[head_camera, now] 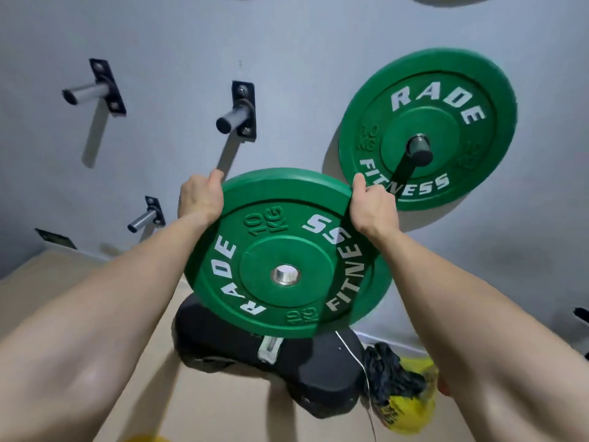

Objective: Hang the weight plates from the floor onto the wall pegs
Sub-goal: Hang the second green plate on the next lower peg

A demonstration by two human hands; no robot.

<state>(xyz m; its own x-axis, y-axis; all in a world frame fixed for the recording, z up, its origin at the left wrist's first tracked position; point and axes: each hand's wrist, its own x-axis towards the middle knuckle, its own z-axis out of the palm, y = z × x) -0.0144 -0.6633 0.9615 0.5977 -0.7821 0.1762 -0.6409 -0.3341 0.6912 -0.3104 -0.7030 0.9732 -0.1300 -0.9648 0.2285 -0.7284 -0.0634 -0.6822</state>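
Grip is two-handed on the green 10 KG plate. The left hand curls round its upper left rim, and the right hand clasps its upper right rim, with the fingers of both wrapped over the edge. The plate is held in the air in front of the grey wall, its lettered face and steel-lined centre hole turned toward the camera.

Just above the held plate and slightly left, an empty wall peg sticks out from a black bracket. A second bare peg sits farther up and left, and a third peg is level with the plate's left rim. Up and to the right of the held plate, a matching hung green plate sits on its own peg, close against the wall. Directly below the held plate, black plates lie on the floor. A yellow bag lies below and to its right.
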